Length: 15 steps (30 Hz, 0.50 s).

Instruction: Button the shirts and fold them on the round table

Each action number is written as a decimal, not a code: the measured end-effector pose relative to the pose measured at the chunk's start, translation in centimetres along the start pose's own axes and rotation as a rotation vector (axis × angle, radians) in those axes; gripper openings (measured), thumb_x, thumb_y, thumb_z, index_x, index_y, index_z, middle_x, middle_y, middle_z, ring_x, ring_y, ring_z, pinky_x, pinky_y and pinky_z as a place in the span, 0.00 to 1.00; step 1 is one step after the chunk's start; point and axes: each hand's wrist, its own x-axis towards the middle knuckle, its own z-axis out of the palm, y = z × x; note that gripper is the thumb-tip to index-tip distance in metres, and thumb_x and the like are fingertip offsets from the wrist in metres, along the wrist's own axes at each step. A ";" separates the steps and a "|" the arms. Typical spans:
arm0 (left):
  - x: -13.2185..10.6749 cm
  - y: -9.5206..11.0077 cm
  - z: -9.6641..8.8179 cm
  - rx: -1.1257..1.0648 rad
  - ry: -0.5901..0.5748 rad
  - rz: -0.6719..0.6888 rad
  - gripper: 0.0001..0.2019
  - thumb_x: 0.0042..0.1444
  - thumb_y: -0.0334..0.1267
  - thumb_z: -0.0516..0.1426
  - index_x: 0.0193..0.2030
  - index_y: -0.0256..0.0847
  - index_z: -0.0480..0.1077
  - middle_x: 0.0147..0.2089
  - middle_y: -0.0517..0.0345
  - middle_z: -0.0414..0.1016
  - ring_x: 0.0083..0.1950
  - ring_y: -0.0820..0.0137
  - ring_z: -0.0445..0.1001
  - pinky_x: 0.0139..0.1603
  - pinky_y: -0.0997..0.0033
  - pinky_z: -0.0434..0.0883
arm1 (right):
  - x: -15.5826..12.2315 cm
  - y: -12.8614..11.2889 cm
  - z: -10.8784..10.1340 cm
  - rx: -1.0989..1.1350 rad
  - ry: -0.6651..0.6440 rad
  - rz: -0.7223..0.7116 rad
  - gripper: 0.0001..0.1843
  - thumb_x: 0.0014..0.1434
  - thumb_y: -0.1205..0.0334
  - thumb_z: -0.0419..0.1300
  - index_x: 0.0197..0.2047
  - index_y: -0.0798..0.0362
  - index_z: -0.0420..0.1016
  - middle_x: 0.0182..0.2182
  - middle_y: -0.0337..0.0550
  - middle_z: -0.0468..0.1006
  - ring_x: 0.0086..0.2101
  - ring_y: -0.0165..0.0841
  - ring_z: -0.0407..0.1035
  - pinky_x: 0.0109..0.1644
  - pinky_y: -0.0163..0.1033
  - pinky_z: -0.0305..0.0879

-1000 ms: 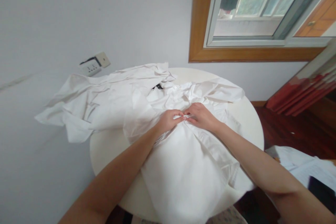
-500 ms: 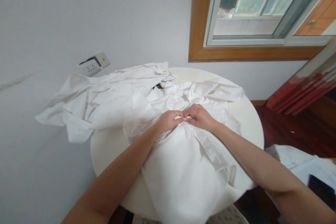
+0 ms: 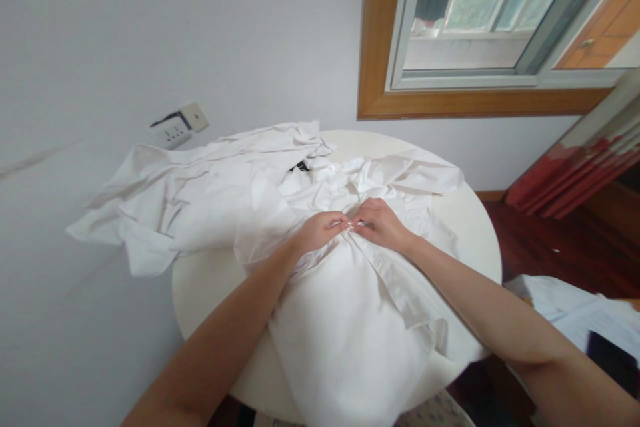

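A white shirt [image 3: 345, 320] lies spread over the round table, its lower part hanging past the near edge. My left hand [image 3: 321, 231] pinches the shirt's front at the middle, thumb and forefinger together. Facing it, my right hand [image 3: 379, 223] pinches the same spot, fingertips almost touching the left ones. A small pale bit, perhaps a button, shows between the fingertips, too small to be sure. From there the button strip [image 3: 395, 280] runs toward the lower right. The collar [image 3: 333, 168] lies at the far side.
Another white garment [image 3: 200, 193] is heaped at the left, overhanging the round white table [image 3: 205, 293]. A wall socket [image 3: 173, 131] sits behind it. Papers [image 3: 590, 320] and a dark flat object [image 3: 613, 357] lie at lower right. A window [image 3: 480, 20] and red curtain [image 3: 565, 177] are beyond.
Both hands stay at the same place on the shirt, with only slight finger movement; the fingertips are a little farther apart. The view has shifted slightly.
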 end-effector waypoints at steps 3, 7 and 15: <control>0.0 0.2 0.1 0.003 0.062 -0.018 0.15 0.60 0.46 0.50 0.37 0.40 0.73 0.36 0.60 0.77 0.38 0.70 0.73 0.42 0.74 0.68 | 0.1 -0.2 -0.4 -0.055 0.008 -0.014 0.11 0.63 0.54 0.55 0.34 0.50 0.75 0.31 0.44 0.77 0.38 0.37 0.66 0.46 0.44 0.56; -0.2 1.0 0.1 -0.036 0.108 0.013 0.14 0.61 0.44 0.50 0.37 0.39 0.72 0.36 0.59 0.76 0.39 0.70 0.73 0.43 0.74 0.67 | 0.3 -0.6 -0.7 -0.096 0.014 -0.047 0.12 0.65 0.56 0.53 0.34 0.50 0.73 0.31 0.44 0.75 0.38 0.37 0.65 0.46 0.44 0.55; -0.4 1.3 -0.5 -0.060 0.271 -0.024 0.14 0.62 0.45 0.48 0.40 0.40 0.72 0.37 0.59 0.76 0.41 0.70 0.72 0.46 0.73 0.68 | 0.2 -1.1 -1.8 -0.179 0.094 -0.075 0.11 0.66 0.58 0.50 0.38 0.51 0.72 0.33 0.47 0.74 0.40 0.38 0.64 0.48 0.46 0.57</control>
